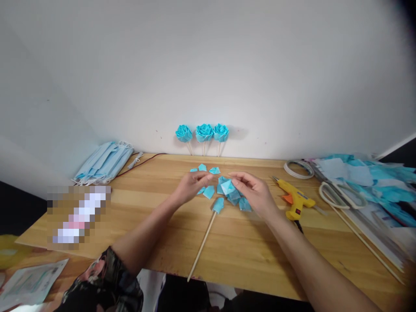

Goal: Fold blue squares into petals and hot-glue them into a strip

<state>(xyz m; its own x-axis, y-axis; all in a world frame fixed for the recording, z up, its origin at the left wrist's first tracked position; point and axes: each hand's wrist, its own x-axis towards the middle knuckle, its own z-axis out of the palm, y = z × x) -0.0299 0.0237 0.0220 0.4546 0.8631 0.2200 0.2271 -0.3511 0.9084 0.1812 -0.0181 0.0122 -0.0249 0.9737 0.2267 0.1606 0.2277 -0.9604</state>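
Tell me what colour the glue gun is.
Yellow with an orange trigger, clearest in the head view.

Both hands over blue cut pieces on a wooden table

Right hand pinches a folded light-blue fabric petal; left hand touches small blue pieces beside it.

We note a wooden table bearing blue petal pieces, a skewer, a glue gun, scissors, tape and stacked masks.

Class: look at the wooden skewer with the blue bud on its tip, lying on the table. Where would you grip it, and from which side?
Grip the bare shaft of the wooden skewer near its middle, pinching from above. It lies flat, its lower end overhanging the table edge; the soft blue bud would probably crush.
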